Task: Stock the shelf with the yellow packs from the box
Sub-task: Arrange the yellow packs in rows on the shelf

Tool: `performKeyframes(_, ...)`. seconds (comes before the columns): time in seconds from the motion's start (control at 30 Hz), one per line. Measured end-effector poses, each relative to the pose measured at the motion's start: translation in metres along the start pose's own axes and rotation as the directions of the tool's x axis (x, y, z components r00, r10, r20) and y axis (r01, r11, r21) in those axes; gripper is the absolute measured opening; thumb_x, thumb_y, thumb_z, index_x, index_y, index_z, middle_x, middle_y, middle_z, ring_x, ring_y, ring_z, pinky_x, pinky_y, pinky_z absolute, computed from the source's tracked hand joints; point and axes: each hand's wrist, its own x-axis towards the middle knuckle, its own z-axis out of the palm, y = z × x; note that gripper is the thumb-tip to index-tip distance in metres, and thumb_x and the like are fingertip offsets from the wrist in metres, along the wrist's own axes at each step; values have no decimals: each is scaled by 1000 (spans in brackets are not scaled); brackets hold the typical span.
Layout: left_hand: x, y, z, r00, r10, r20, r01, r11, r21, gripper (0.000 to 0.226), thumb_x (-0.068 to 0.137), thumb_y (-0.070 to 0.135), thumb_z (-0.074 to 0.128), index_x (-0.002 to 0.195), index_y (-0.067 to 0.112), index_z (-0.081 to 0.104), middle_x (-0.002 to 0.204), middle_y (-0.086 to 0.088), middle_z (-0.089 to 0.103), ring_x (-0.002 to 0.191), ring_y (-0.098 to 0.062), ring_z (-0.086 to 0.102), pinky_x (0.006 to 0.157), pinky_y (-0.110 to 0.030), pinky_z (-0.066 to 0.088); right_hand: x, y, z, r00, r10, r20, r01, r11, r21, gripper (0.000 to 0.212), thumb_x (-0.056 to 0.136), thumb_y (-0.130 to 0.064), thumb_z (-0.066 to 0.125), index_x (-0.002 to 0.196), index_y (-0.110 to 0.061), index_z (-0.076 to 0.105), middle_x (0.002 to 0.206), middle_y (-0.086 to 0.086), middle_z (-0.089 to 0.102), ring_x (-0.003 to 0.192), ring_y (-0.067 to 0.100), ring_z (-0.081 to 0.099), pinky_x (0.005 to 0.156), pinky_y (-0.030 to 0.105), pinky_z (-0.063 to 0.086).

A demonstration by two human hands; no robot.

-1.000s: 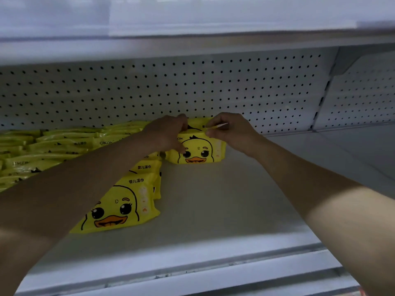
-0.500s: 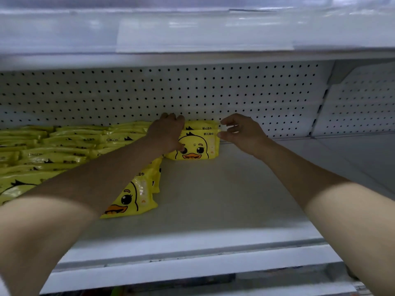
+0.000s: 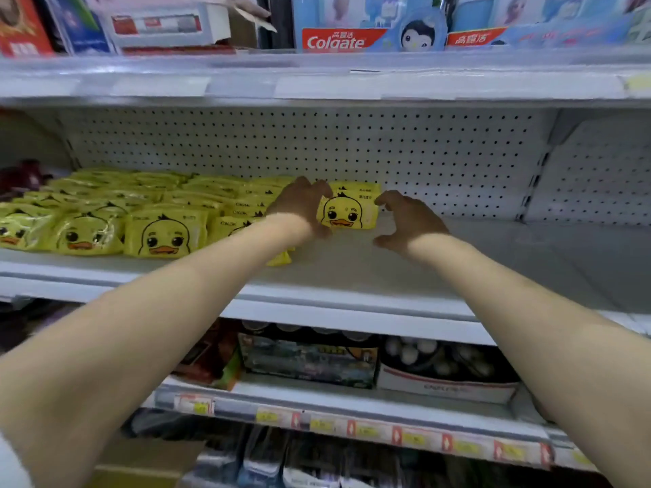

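Note:
Yellow duck-face packs (image 3: 162, 235) lie in rows on the left half of the white shelf (image 3: 458, 272). A small stack of the same packs (image 3: 348, 210) stands at the right end of the rows, against the pegboard back. My left hand (image 3: 303, 206) touches the stack's left edge, fingers bent over its top corner. Just right of the stack hovers my right hand (image 3: 405, 220); its fingers are loosely curled, hold nothing and are barely clear of the pack. One more pack corner (image 3: 280, 258) pokes out under my left forearm. No box shows clearly.
The shelf's right half is bare up to a pegboard divider (image 3: 535, 177). Toothpaste boxes (image 3: 334, 40) fill the shelf above. Boxed goods (image 3: 310, 361) sit on the shelf below, with price tags (image 3: 366, 429) along its rail. Brown cardboard (image 3: 148, 459) shows at the bottom left.
The view has pulled back and up, so the shelves above and below now show. My right hand has come off the stack's right edge; my left hand stays at its left side.

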Motion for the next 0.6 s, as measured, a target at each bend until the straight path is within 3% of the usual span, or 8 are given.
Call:
performKeyframes(0.2,-118,-3,-14,996,-86,17,85,996,24,70,72,31,84,132,23,48,126,-9,43,113,-30,48,93,-39,46,-87,-43,11,996,-82,24,83,994,-71,69,83,-31,76,140,-26,37,128,8,54,118,29,50,82,40,51)
performKeyframes(0.33,-190,-10,-22,978,-191,85,190,982,16,72,75,28,83,136,24,44,137,-8,36,119,-30,45,94,-39,45,-134,-74,29,980,-177,95,180,983,-29,75,84,-32,76,145,-29,33,144,3,45,133,26,39,93,41,46)
performKeyframes(0.6,-294,-53,-29,930,-351,112,339,935,107,76,74,26,82,139,25,42,135,-8,38,126,-30,38,98,-46,46,-178,-143,72,927,-313,206,314,949,28,59,84,-31,76,133,-29,43,135,0,50,123,24,45,86,43,51)
